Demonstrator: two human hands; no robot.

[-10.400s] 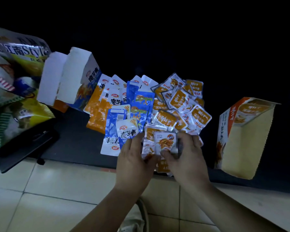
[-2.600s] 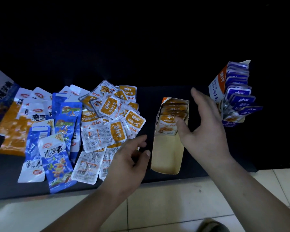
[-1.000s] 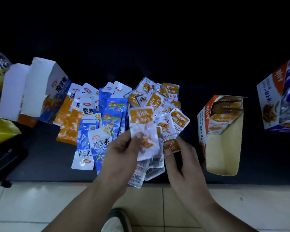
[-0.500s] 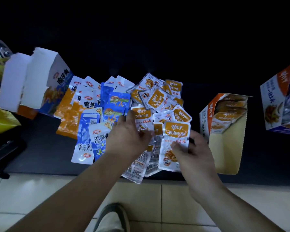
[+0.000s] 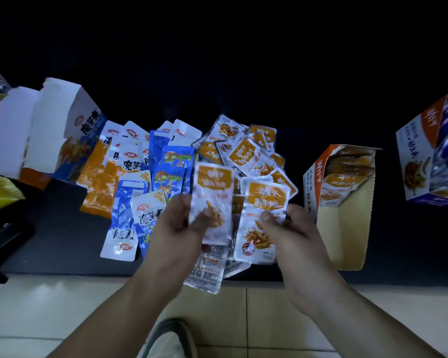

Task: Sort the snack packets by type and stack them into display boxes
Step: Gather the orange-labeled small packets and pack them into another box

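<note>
A heap of small orange-and-white fish packets (image 5: pixel 246 153) lies on the dark mat, next to blue and orange packets (image 5: pixel 171 166) on its left. My left hand (image 5: pixel 176 228) pinches one orange-and-white packet (image 5: pixel 212 200) lifted above the heap; it looks blurred. My right hand (image 5: pixel 292 228) holds another orange-and-white packet (image 5: pixel 263 220) by its right edge, thumb on its face. To the right stands an open orange display box (image 5: pixel 342 228) with several matching packets stacked at its far end.
A second display box (image 5: pixel 414 156) filled with blue packets sits at the far right. White-and-blue boxes (image 5: pixel 52 130) lie tipped at the left, with large snack bags (image 5: pixel 0 192) beyond. The mat ends at a tiled floor (image 5: pixel 295 319); a shoe (image 5: pixel 171 339) shows below.
Both hands have moved back toward me from the heap, each with an orange-and-white packet. The left hand's packet has come up off the pile.
</note>
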